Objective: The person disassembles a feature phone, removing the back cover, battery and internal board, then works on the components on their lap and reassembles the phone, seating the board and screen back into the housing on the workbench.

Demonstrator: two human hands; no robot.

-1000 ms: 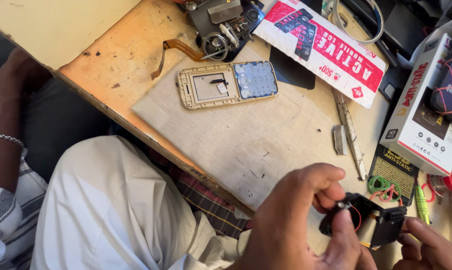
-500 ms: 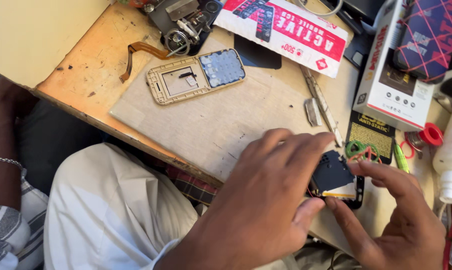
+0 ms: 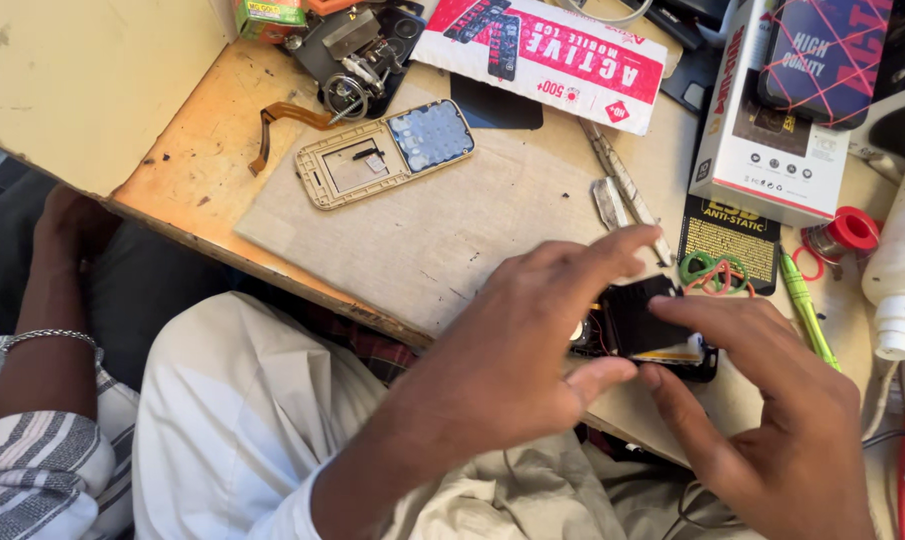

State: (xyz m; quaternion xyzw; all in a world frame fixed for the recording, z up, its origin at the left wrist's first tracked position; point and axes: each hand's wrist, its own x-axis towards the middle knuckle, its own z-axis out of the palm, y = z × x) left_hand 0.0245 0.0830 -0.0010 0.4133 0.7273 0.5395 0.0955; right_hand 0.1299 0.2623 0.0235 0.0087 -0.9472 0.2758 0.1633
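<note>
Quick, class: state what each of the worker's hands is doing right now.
Left hand: thumb and fingers holding the black phone body at its left edge.
Right hand: fingers gripping the same phone body from the right.

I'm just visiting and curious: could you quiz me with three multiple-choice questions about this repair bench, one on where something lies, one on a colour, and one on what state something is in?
1. Where does the gold phone frame lie?
A. On the grey mat
B. Inside the white box
C. In the person's lap

2. What colour is the pen beside the right hand?
A. Blue
B. Green
C. Black

3. How is the black phone part being handled?
A. It lies untouched
B. Only one hand holds it
C. Both hands hold it

Answers:
1. A: the frame rests on the grey mat, towards its far left corner.
2. B: the pen is bright green.
3. C: the left hand and the right hand both have fingers on it at the table edge.
</note>
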